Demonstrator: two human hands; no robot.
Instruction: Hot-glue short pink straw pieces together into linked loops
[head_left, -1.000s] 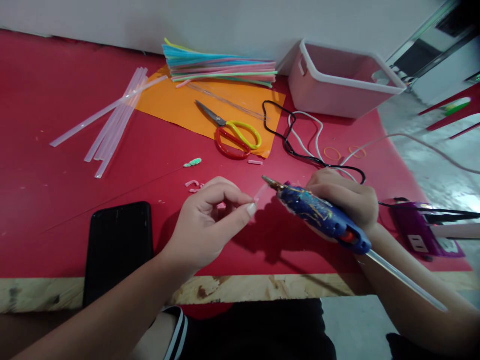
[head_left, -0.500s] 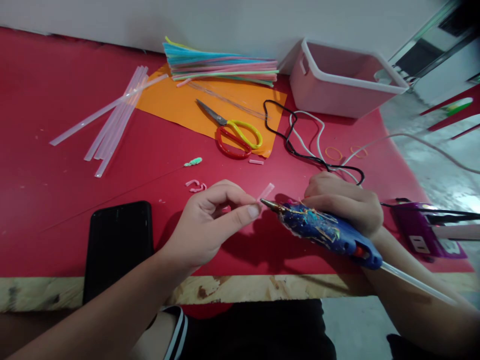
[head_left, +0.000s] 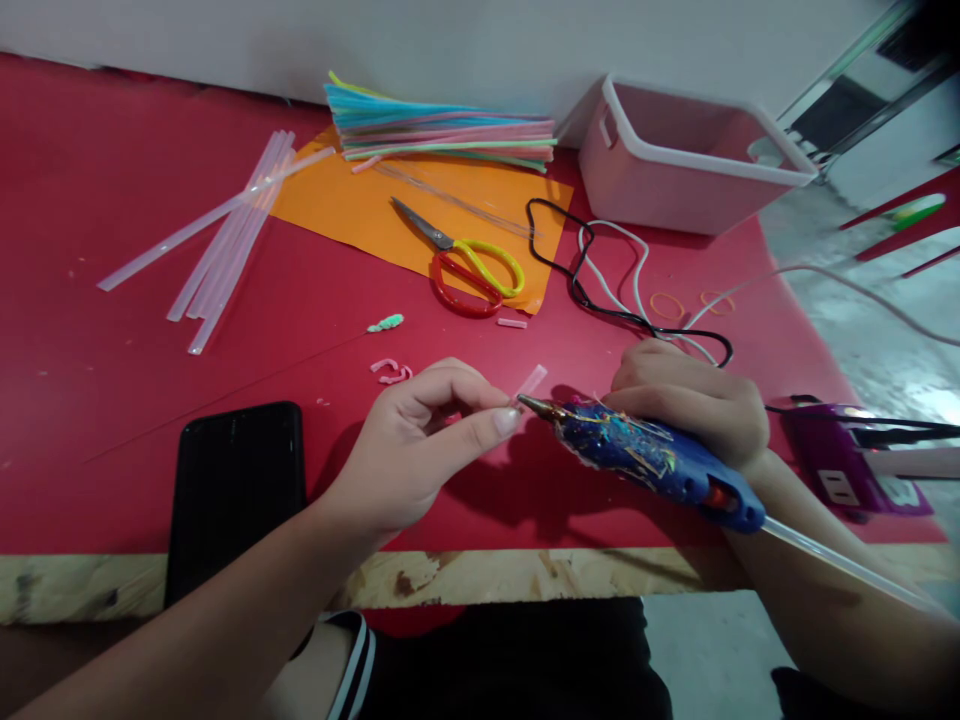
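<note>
- Now the glue gun is pointing left, its metal nozzle meeting or nearly meeting the left hand's fingertips; a second ago it was standing apart, angled toward the far side.
- The left hand is pinching a short translucent piece between thumb and forefinger – its free end is sticking out toward the far right.
- The right hand is gripping the gun from its far side; the gun is hiding some fingers, so I cannot tell whether the trigger is being pressed.
- That change is bringing nozzle and piece together, so the work seems to be centring on the pinched end – whether they are touching, I cannot tell.
- Since half a second ago, both hands are holding almost the same pose, which is suggesting a steady, careful step.
- Beyond them, the scissors are lying untouched, partly on the orange sheet.
</note>
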